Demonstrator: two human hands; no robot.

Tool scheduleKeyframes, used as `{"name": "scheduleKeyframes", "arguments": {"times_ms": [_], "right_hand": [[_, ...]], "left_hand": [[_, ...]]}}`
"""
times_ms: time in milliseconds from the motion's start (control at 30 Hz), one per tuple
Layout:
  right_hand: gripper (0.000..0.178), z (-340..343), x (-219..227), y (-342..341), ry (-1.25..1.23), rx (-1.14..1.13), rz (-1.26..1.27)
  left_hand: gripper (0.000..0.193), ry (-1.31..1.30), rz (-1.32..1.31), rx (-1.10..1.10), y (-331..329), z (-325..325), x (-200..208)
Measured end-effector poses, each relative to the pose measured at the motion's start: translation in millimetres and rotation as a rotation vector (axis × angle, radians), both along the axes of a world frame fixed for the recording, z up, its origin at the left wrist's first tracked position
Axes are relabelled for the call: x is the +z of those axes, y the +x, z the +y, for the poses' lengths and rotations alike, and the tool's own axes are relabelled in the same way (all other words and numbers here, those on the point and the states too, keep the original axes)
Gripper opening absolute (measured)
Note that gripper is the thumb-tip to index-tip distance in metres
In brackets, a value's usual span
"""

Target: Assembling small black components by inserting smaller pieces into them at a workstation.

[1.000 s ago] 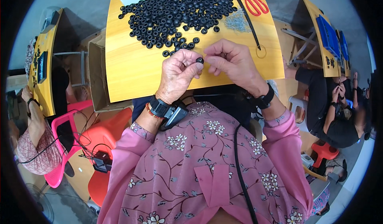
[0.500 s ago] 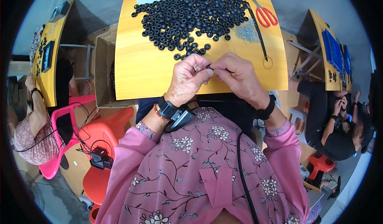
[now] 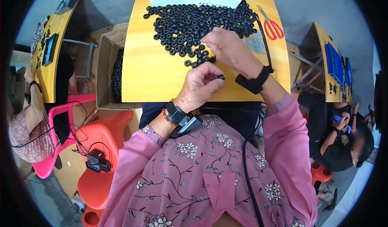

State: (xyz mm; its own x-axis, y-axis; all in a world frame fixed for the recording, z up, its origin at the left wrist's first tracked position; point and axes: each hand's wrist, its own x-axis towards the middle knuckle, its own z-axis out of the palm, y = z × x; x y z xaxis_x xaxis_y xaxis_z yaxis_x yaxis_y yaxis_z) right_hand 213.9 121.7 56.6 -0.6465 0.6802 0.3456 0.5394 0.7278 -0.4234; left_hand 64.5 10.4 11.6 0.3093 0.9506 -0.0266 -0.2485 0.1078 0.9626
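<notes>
Left hand point(image 3: 200, 85) pinched shut on one small black ring point(image 3: 220, 77), held just above bare yellow counter point(image 3: 153, 73), apart from the stock, presumably to isolate the single piece. Right hand point(image 3: 228, 49) palm-down at near edge of ring heap point(image 3: 198, 21), fingers curled onto loose rings; grip not discernible. Red scissors point(image 3: 273, 27) parked right, beside the heap.

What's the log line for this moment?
left hand: pinching one black ring | right hand: reaching into ring pile | yellow table | red scissors: untouched

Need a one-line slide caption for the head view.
Left hand pinches a small black ring; right hand reaches into ring pile.
</notes>
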Motion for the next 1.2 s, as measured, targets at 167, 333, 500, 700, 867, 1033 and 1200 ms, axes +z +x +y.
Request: {"name": "scheduleKeyframes", "arguments": {"times_ms": [167, 333, 500, 700, 867, 1033, 1200], "right_hand": [[0.016, 14.4, -13.3, -14.5, 0.021, 0.021, -0.178], [0.015, 17.6, -8.2, -20.7, 0.042, 0.029, -0.234], [0.010, 14.9, 0.6, -26.3, 0.034, 0.017, -0.326], [0.013, 16.1, -1.8, -19.7, 0.041, 0.032, -0.269], [0.013, 18.2, -1.2, -18.8, 0.031, 0.019, -0.345], [0.005, 14.7, 6.2, -23.6, 0.041, 0.001, -0.420], [0.003, 12.4, 9.7, -23.9, 0.019, -0.011, -0.393]], "left_hand": [[0.014, 0.033, 0.008, 0.005, -0.8, 0.1, -7.3], [0.015, 0.054, 0.003, 0.006, -0.8, 1.1, -6.9], [0.015, 0.080, 0.000, 0.008, -1.6, 1.4, -7.0], [0.015, 0.066, 0.007, 0.009, -1.7, 1.0, -5.8], [0.015, 0.071, 0.009, 0.007, -1.6, 1.5, -6.1], [0.015, 0.063, 0.013, 0.006, -1.1, 1.9, -8.0], [0.015, 0.051, -0.005, 0.000, -1.3, 1.5, -7.4]]}}
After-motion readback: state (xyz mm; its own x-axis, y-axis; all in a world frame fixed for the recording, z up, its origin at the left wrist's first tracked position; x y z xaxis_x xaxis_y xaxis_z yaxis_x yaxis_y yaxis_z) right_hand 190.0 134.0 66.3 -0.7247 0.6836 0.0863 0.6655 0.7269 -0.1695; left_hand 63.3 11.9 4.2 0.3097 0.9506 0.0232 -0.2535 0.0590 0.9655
